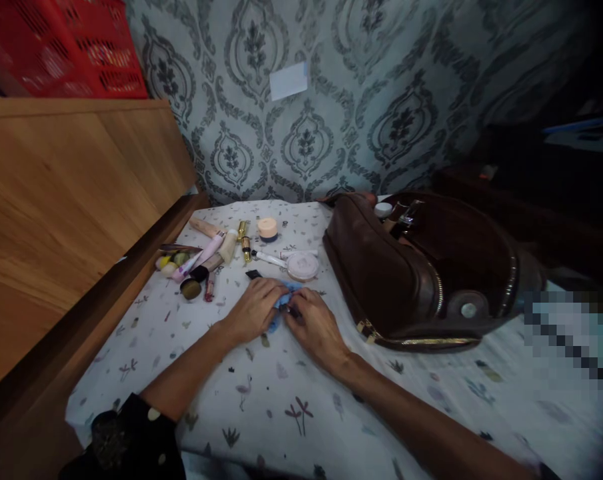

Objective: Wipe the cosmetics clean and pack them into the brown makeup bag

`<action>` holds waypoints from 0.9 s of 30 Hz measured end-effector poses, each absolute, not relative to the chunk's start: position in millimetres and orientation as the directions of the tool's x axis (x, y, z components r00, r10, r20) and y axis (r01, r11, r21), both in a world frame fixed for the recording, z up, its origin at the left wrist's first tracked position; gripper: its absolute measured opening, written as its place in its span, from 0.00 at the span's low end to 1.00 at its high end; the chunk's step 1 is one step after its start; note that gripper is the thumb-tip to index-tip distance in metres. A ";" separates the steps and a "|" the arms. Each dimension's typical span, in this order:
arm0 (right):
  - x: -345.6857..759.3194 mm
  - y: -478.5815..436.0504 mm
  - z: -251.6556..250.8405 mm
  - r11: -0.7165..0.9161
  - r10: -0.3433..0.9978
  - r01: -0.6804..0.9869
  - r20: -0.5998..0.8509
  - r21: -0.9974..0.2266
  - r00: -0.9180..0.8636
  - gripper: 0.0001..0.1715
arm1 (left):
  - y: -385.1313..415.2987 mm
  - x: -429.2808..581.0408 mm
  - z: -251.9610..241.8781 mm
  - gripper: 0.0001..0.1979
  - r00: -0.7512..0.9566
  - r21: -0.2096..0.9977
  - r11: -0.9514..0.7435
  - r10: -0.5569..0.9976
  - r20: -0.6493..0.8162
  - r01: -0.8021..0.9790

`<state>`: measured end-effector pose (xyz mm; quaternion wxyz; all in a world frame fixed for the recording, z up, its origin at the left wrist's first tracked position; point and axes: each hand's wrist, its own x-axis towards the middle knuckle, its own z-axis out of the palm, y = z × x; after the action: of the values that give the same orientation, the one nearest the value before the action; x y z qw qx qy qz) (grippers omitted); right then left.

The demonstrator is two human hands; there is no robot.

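Note:
Both my hands meet over a small light-blue item (283, 301) on a white patterned sheet (261, 407). My left hand (255, 308) lies on its left side with curled fingers pressing it. My right hand (315, 327) pinches a small dark slender thing against the blue item; I cannot make out what it is. Just beyond my fingers lie a round pale compact (303, 265), a white tube (270, 258) and a small black piece (253, 274).
A pile of cosmetics (201, 261) lies at the left: brushes, tubes, a gold lipstick, a small peach jar (268, 229). An open brown leather bag (421, 273) sits to the right. A wooden board (76, 193) flanks the left, with a red crate (66, 47) above. Patterned wallpaper stands behind.

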<state>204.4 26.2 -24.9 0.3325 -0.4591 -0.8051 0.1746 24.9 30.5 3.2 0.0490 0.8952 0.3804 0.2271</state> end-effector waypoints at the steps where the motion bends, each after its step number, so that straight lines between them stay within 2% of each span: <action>1: 204.8 26.0 -24.0 0.523 0.852 0.620 0.378 -0.586 -0.362 0.05 | 34.1 18.3 4.1 0.21 0.599 0.256 -0.694 0.715 0.361 0.673; 10: 211.3 28.0 -23.3 0.506 0.861 0.579 0.337 -0.640 -0.380 0.05 | 58.0 -41.3 1.7 0.21 0.246 0.349 -0.350 0.919 0.308 0.869; 14: 212.7 26.8 -22.2 0.499 0.864 0.571 0.326 -0.652 -0.384 0.03 | 52.7 -40.0 4.1 0.20 0.120 0.364 -0.267 0.918 0.379 0.892; 16: 213.2 26.3 -21.8 0.506 0.860 0.560 0.333 -0.656 -0.387 0.03 | 45.6 -29.0 5.8 0.20 0.162 0.348 -0.344 0.874 0.458 0.872; 18: 213.8 26.6 -22.5 0.520 0.851 0.542 0.353 -0.660 -0.388 0.03 | 37.0 -13.3 6.2 0.20 0.313 0.297 -0.506 0.801 0.510 0.810; 21: 214.7 28.6 -25.4 0.540 0.840 0.531 0.377 -0.653 -0.391 0.04 | 27.1 9.8 4.4 0.20 0.574 0.167 -0.708 0.668 0.473 0.687; 24: 215.0 30.7 -27.7 0.540 0.839 0.520 0.375 -0.662 -0.395 0.05 | 26.8 18.7 2.6 0.18 0.654 0.082 -0.745 0.628 0.422 0.662; 27: 214.7 31.0 -27.0 0.529 0.843 0.484 0.370 -0.697 -0.390 0.06 | 34.4 10.4 2.0 0.18 0.596 0.075 -0.683 0.681 0.426 0.726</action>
<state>214.7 31.0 -27.0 0.3624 -0.4169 -0.7959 0.2480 10.4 34.4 2.0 -0.0532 0.8918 0.3945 0.2151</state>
